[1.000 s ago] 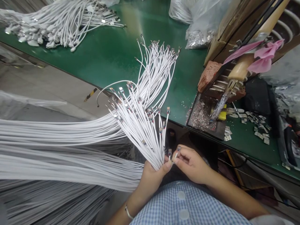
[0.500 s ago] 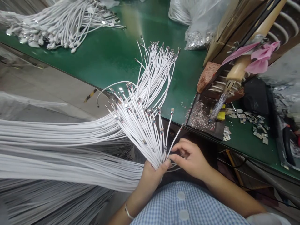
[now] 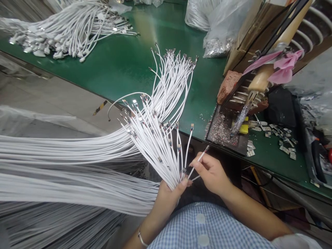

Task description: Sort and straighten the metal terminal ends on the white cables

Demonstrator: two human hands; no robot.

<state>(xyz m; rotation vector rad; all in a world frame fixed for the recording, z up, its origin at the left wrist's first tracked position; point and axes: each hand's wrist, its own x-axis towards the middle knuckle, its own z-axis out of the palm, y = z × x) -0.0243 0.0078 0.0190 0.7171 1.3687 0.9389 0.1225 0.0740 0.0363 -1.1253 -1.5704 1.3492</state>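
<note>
My left hand [image 3: 172, 193] is wrapped round a thick bundle of white cables [image 3: 155, 145], whose ends fan out upward. Many of those ends carry small metal connectors [image 3: 178, 148]. Between the thumb and fingers of my right hand [image 3: 209, 171] is a single white cable [image 3: 197, 162] at the bundle's right side, its bare-looking tip pointing up and right. Behind the bundle, another bunch of white cables [image 3: 172, 81] lies over the table edge. The lower part of the held bundle is hidden by my left hand.
On the green table [image 3: 116, 69], a soldering iron [image 3: 243, 114] slants down over a dark solder-spattered tray [image 3: 220, 128]. Loose metal connector shells [image 3: 285, 143] lie to its right. A pile of finished-looking cables [image 3: 64, 31] sits far left; plastic bags [image 3: 218, 34] stand at the back. Long cables [image 3: 64, 148] stretch off left.
My right hand has closed on the rightmost cable and tilted it outward to the right. My left hand keeps its hold on the bundle. The view has shifted slightly.
</note>
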